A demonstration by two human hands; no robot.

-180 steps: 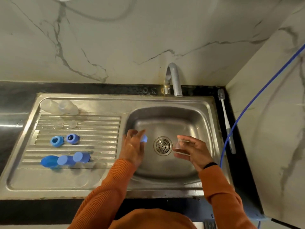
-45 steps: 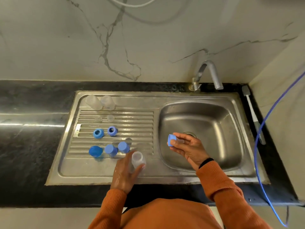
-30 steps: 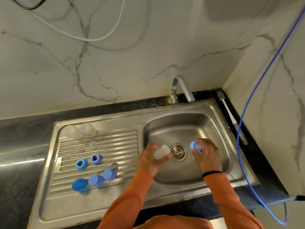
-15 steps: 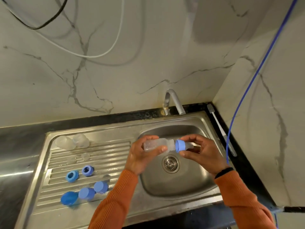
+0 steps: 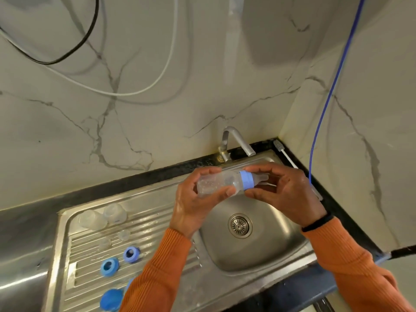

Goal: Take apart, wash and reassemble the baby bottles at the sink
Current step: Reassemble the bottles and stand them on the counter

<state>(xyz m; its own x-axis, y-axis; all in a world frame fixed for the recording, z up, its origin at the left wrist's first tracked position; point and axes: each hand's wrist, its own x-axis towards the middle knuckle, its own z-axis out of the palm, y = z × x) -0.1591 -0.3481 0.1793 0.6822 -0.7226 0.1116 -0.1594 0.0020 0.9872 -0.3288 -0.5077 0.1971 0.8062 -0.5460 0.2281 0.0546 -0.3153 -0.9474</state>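
Note:
A clear baby bottle (image 5: 219, 182) lies sideways above the sink basin (image 5: 265, 251), with drops inside it. My left hand (image 5: 194, 199) grips its body. A blue collar ring (image 5: 247, 180) with a clear teat (image 5: 261, 177) sits on the bottle's neck, and my right hand (image 5: 286, 192) holds that ring between thumb and fingers. On the ribbed drainboard (image 5: 90, 264) at the left lie two more clear bottles (image 5: 102, 216), two small clear teats (image 5: 113, 239), two blue rings (image 5: 120, 260) and a blue cap (image 5: 111, 299) at the bottom edge.
A steel tap (image 5: 236, 140) stands behind the basin, with no water running. A bottle brush (image 5: 287, 157) lies along the black counter on the right. A blue cable (image 5: 326, 102) hangs down the right wall. White and black cables loop across the marble wall above.
My left hand picked a clear bottle off the drainboard and carried it over the basin. My right hand brought the blue ring with its teat onto the neck. Both hands have risen.

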